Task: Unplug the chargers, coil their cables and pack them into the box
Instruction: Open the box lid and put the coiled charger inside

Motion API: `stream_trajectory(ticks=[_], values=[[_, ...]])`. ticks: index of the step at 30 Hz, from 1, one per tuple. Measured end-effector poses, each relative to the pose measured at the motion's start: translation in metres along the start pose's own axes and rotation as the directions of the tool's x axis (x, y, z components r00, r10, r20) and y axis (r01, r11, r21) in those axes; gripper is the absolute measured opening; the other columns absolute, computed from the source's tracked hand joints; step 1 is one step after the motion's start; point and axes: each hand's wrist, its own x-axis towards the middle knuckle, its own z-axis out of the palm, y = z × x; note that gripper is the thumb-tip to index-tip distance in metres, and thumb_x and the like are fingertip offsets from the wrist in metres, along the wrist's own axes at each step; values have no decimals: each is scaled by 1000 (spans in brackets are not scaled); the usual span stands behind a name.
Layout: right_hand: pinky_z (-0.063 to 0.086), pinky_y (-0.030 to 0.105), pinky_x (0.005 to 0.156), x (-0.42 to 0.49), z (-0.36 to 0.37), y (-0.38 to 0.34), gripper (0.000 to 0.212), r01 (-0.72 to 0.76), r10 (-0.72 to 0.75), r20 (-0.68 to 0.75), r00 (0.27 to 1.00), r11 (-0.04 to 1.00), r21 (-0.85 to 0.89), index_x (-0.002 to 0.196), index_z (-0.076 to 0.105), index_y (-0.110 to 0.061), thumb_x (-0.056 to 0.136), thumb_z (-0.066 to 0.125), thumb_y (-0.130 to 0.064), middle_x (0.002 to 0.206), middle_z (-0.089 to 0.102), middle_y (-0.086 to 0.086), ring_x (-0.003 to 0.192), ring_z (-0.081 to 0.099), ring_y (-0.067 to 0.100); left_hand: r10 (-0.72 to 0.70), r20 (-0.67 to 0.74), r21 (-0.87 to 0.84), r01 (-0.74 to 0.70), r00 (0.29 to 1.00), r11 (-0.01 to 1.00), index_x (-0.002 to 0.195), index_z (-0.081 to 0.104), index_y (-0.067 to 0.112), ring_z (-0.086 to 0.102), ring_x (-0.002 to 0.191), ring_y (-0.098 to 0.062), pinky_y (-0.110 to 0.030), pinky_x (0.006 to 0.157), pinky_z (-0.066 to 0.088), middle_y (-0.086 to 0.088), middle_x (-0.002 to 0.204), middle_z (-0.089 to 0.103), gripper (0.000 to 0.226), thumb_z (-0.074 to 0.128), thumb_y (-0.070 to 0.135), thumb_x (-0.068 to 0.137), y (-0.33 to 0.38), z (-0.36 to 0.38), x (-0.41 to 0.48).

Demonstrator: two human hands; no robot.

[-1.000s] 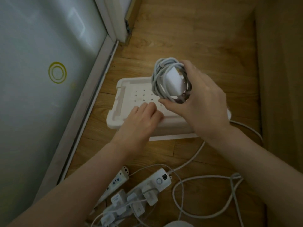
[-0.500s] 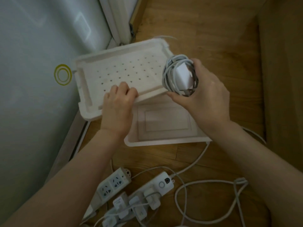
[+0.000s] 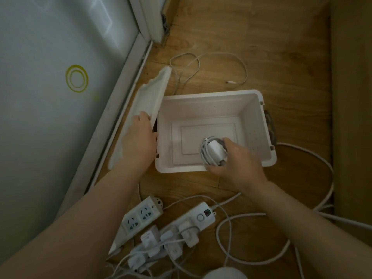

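I am holding a coiled charger [image 3: 214,154] inside the open box [image 3: 211,97] on the wooden floor. My right hand [image 3: 239,164] is curling its fingers round the bundle, likely so the wound cable is not springing loose. The bundle is sitting near the box's front wall; I cannot tell whether it is touching the bottom. My left hand [image 3: 138,137] is gripping the lid [image 3: 149,101], propping it on edge just left of the box to keep the opening free. In front of the box, more chargers [image 3: 171,242] are sitting in a power strip [image 3: 189,220], so most of the job appears to be waiting. Behind the box, a loose cable [image 3: 209,65] is lying uncoiled.
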Motion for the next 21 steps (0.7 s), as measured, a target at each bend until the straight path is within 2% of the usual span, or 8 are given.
stream_trajectory(ticks=[3, 5, 8, 11, 13, 15, 18, 21], values=[[52, 31, 74, -7, -1, 3, 68, -27, 29, 40, 999, 998, -57, 127, 45, -20, 73, 68, -55, 117, 61, -2, 99, 61, 18, 2, 62, 99, -8, 998, 995, 124, 39, 7, 48, 108, -30, -40, 83, 45, -16, 124, 42, 44, 63, 12, 88, -7, 4, -6], [50, 28, 72, -9, -3, 5, 69, -53, 60, 78, 995, 995, -89, 127, 46, -20, 73, 67, -57, 115, 62, -1, 98, 61, 18, 45, 62, 84, -50, 997, 995, 129, 37, 7, 42, 115, -32, -41, 88, 43, -19, 128, 37, 51, 65, 13, 86, -9, 9, -14], [47, 27, 70, -8, -7, 7, 71, -89, 101, 132, 986, 991, -96, 126, 47, -19, 71, 67, -59, 113, 63, 0, 97, 61, 20, 121, -37, 88, -118, 992, 989, 125, 46, 6, 44, 110, -33, -43, 90, 38, -19, 122, 45, 41, 61, 15, 88, -12, 18, -31], [52, 32, 74, 2, -8, 4, 72, -104, 109, 127, 986, 994, -41, 124, 50, -16, 70, 69, -60, 112, 64, 3, 96, 61, 21, 101, -120, 142, -83, 988, 986, 115, 52, 6, 49, 100, -34, -44, 83, 39, -18, 109, 51, 36, 64, 21, 84, -14, 25, -47], [51, 32, 74, 15, -4, -3, 72, -120, 120, 113, 986, 993, -5, 123, 51, -13, 71, 70, -58, 112, 64, 6, 97, 60, 23, 105, -143, 196, -76, 984, 978, 102, 53, 9, 50, 89, -31, -41, 75, 39, -13, 97, 53, 31, 67, 24, 80, -17, 30, -58], [49, 32, 72, 31, 4, -12, 69, -147, 141, 99, 985, 988, 50, 120, 52, -10, 72, 71, -55, 110, 63, 7, 96, 60, 24, 92, -121, 225, -63, 988, 972, 97, 55, 12, 51, 84, -27, -38, 73, 36, -8, 91, 56, 22, 63, 27, 83, -21, 34, -66], [45, 32, 70, 51, 20, -24, 68, -165, 155, 99, 983, 981, 105, 120, 50, -8, 74, 70, -53, 112, 61, 9, 97, 59, 26, 112, -106, 226, -86, 988, 970, 102, 63, 16, 52, 88, -26, -37, 75, 30, -5, 94, 62, 23, 56, 33, 89, -23, 35, -71], [42, 31, 74, 66, 41, -33, 70, -151, 141, 150, 979, 987, 53, 127, 44, -7, 76, 70, -48, 119, 58, 11, 105, 57, 27, 72, 17, 138, -74, 997, 988, 121, 58, 21, 43, 104, -21, -37, 88, 28, -3, 109, 51, 33, 51, 37, 93, -21, 32, -67]])
